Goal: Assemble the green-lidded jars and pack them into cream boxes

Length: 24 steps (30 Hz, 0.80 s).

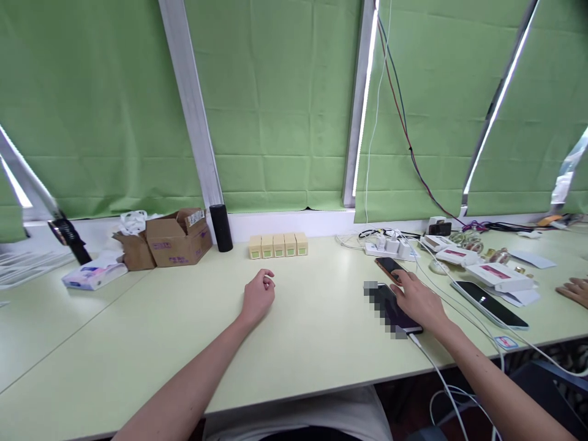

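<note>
My left hand rests on the table with its fingers curled in, and nothing shows in them. Further back from it stands a row of several small tan boxes with green labels. My right hand lies over the right side of a dark phone, its fingers stretched out rather than wrapped round it. A white charging cable runs from that phone over the table edge. Just beyond my right fingertips is a second phone with an orange-brown edge, close to or touching them.
A black cylinder, an open cardboard box and a tissue pack stand at the left back. Rightward lie a power strip, white boxes, a larger phone and loose cables. Another person's hand rests at the far right.
</note>
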Available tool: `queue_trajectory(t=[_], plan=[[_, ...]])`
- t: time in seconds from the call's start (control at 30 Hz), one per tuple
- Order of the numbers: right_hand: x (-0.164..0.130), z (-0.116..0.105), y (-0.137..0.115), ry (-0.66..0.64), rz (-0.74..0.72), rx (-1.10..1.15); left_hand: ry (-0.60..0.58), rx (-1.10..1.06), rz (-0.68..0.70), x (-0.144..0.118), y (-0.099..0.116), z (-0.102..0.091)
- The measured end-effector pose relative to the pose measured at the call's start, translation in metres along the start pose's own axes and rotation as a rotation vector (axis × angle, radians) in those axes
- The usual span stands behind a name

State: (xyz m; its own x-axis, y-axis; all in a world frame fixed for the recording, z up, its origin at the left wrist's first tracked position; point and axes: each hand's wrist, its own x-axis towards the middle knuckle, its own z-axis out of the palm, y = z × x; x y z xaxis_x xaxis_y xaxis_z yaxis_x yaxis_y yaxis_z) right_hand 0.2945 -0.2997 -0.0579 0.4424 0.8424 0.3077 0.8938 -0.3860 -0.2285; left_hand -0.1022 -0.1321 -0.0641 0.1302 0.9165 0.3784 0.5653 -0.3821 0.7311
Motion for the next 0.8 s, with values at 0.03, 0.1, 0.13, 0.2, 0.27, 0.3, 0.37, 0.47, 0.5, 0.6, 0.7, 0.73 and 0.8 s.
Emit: queue_trajectory(t=[0.03,0.1,0.13,0.2,0.27,0.3,0.37,0.47,0.5,0.6,0.7,0.73,0.8], plan=[[-0.007,-0.001,0.004,0.030,-0.067,0.054,-0.001,0.002,0.004,0.000,0.000,0.000],[-0.024,-0.001,0.011,0.086,-0.211,0.168,-0.006,0.003,0.009,0.000,-0.001,0.000],[-0.033,0.000,0.015,0.116,-0.271,0.208,-0.006,0.004,0.010,0.000,-0.002,0.000],[-0.046,0.002,0.021,0.159,-0.344,0.255,-0.006,0.005,0.009,0.001,-0.003,0.000],[-0.055,0.006,0.025,0.154,-0.377,0.251,-0.006,0.006,0.009,0.001,-0.004,0.001],[-0.057,0.008,0.025,0.145,-0.389,0.236,-0.003,0.005,0.009,0.002,-0.005,0.002],[-0.059,0.011,0.026,0.128,-0.408,0.192,0.003,0.002,0.012,0.002,-0.006,0.003],[-0.057,0.014,0.026,0.122,-0.421,0.129,0.008,0.001,0.019,0.003,-0.006,0.004],[-0.056,0.015,0.026,0.118,-0.423,0.112,0.007,0.002,0.019,0.003,-0.006,0.004],[-0.055,0.014,0.025,0.082,-0.430,0.067,0.007,0.003,0.010,0.002,-0.004,0.003],[-0.056,0.011,0.024,0.068,-0.429,0.065,-0.001,0.000,-0.005,0.001,-0.002,0.002],[-0.057,0.010,0.024,0.071,-0.430,0.077,-0.005,0.001,-0.007,0.001,-0.002,0.002],[-0.059,0.006,0.024,0.079,-0.438,0.113,-0.011,0.004,-0.005,0.001,-0.001,0.002]])
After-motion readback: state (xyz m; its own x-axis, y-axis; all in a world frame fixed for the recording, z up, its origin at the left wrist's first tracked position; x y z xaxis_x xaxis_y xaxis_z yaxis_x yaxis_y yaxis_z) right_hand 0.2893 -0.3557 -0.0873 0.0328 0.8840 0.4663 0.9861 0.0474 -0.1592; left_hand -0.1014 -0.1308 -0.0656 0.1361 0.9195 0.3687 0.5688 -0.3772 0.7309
